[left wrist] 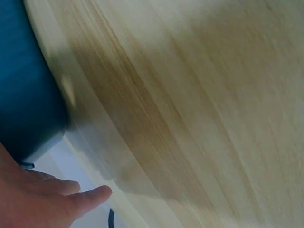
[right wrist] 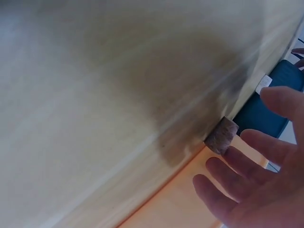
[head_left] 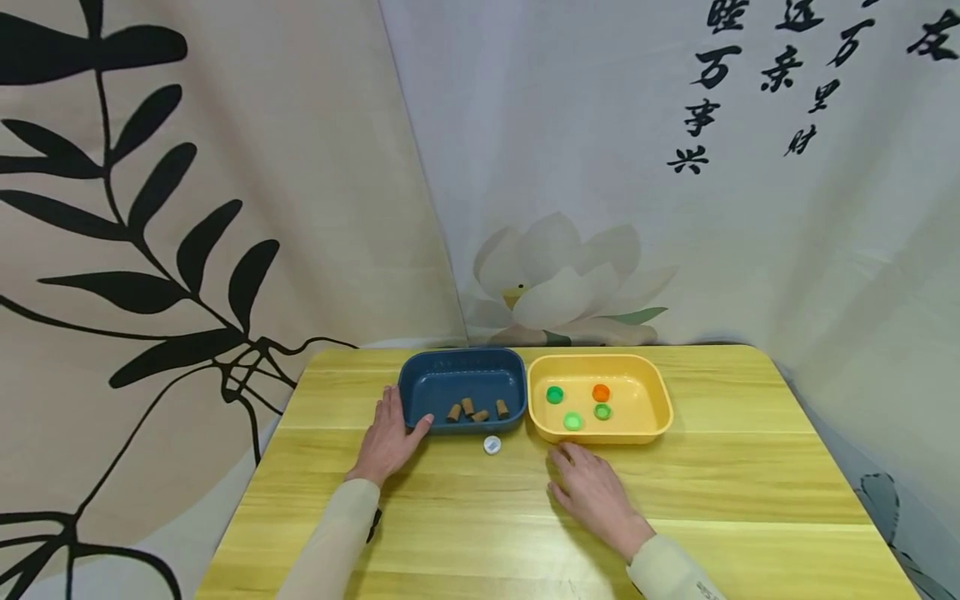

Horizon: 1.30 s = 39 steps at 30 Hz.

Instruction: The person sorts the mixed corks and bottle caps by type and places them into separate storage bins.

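Observation:
My left hand (head_left: 388, 437) rests against the left front corner of the blue tray (head_left: 420, 367). Its fingers lie straight along the side, the thumb near the front rim. Several brown corks (head_left: 502, 408) lie in that tray. Before the yellow tray (head_left: 648, 392), my right hand (head_left: 596, 496) is low over the table, fingers loosely bent and thumb apart. In the right wrist view, one cork (right wrist: 222, 135) is at its fingertips; whether they touch it I cannot tell. The head view hides this cork. A round white cap (head_left: 492, 445) lies between the hands.
Inside the yellow tray are an orange cap (head_left: 601, 392) and several green caps (head_left: 554, 395). Both trays stand side by side near the back edge of the wooden table (head_left: 750, 483). Printed curtains (head_left: 337, 167) hang behind it.

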Available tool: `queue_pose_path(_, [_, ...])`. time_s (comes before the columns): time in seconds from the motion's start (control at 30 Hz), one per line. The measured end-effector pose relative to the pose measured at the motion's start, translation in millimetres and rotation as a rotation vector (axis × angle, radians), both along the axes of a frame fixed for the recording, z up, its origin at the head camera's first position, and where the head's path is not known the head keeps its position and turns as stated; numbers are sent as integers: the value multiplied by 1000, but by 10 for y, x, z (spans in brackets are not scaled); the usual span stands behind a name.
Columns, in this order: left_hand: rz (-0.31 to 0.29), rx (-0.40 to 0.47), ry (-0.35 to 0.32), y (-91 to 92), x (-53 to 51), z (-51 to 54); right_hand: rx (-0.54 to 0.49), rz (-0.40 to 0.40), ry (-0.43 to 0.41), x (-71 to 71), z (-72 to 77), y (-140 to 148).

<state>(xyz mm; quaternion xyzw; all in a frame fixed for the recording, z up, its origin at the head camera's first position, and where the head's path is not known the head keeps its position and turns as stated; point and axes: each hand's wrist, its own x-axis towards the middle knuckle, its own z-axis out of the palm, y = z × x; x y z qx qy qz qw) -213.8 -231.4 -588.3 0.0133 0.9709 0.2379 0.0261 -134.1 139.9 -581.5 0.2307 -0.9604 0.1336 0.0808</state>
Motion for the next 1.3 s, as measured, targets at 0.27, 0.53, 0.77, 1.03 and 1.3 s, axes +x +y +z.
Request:
queue_pose_path(0.27, [5, -2, 14, 18, -4, 9, -20, 32, 19, 26, -12, 12])
queue_pose_path(0.53, [3, 1, 7, 15, 8, 40, -6, -34, -30, 71, 38, 30])
queue_pose_path(0.77, [0, -2, 5, 9, 12, 39, 44, -131, -89, 74, 70, 53])
queue_pose_path(1.03, [4, 0, 7, 12, 8, 37, 61, -151, -24, 77, 19, 82])
queue_pose_path(1.3, [0, 0, -1, 23, 12, 50, 40, -115, 109, 74, -2, 85])
